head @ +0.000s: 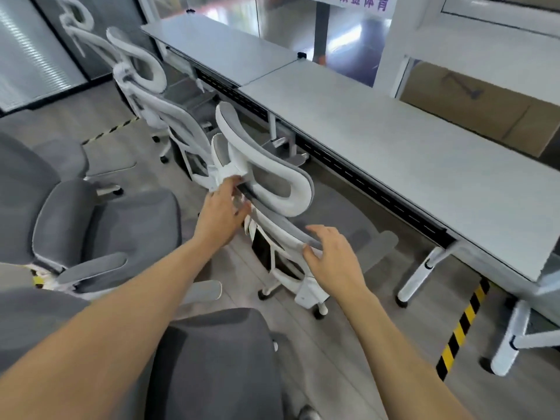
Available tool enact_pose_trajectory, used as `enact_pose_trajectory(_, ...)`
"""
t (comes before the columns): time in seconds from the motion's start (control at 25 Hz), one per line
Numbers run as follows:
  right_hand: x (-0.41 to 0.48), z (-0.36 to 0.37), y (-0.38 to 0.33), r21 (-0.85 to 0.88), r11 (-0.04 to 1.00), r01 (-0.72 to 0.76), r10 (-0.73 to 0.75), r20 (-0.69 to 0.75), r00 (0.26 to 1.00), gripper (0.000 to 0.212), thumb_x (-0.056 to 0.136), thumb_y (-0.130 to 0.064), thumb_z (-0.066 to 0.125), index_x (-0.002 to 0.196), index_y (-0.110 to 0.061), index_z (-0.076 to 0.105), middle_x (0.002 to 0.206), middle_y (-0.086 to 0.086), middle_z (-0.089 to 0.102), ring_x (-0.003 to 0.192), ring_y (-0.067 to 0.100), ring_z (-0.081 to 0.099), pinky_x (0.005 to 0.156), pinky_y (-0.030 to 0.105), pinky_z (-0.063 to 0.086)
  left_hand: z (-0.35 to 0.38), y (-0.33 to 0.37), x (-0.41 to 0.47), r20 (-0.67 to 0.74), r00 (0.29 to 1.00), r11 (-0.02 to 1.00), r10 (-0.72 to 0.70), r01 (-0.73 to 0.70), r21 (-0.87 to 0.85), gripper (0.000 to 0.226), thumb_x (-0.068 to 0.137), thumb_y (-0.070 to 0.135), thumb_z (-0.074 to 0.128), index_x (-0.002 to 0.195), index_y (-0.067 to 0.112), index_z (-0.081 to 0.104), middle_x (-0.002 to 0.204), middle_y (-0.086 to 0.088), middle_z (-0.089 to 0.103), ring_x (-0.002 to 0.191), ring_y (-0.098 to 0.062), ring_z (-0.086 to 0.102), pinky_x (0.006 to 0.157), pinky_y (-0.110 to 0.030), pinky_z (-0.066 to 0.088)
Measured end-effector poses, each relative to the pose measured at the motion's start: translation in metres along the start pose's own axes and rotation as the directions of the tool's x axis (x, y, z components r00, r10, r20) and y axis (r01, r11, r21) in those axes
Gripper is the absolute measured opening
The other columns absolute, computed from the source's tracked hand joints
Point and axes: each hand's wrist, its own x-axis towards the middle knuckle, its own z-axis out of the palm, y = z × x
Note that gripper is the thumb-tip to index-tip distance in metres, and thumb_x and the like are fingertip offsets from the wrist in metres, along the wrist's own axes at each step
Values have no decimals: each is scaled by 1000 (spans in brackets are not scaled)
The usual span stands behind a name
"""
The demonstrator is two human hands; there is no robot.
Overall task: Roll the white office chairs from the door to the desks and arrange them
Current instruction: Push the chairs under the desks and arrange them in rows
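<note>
The left hand (222, 212) is pinching the chair (272, 189) at its headrest bracket while the right hand (331, 256), fingers spread, is cupping the backrest rim, apparently steering it square to the desk (394, 147).

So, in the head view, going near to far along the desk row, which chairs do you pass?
The chair with both hands on its back → a second white chair at the far desk → a third white chair by the glass wall. The left hand and right hand are on the first chair.
</note>
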Motion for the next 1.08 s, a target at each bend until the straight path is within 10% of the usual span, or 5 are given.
enact_pose_trajectory(0.16,17,31,-20,-27,1000,8,-9,-12,1000,40,96,-35,56,135,-27,55,127,-2,59,112,24,55,96,41,46,-9,-29,14,-112,993,999,-45,41,-34,61,84,40,70,133,15,43,133,-6,46,119,-28,50,97,-38,44)
enact_pose_trajectory(0.56,18,85,-51,-324,910,-258,163,-294,942,36,104,-45,44,127,-21,58,114,5,65,108,31,59,96,40,38,-7,-89,90,323,918,972,231,-232,-39,117,65,96,40,156,25,24,166,-6,12,154,-22,3,125,-44,8)
enact_pose_trajectory(1.08,-56,58,-10,-184,849,-494,384,-426,819,42,101,-49,38,130,-23,54,131,5,53,132,33,43,111,59,28,39,-26,5,195,928,948,317,-307,-82,97,83,78,47,152,11,32,164,-13,19,153,-31,9,125,-43,12)
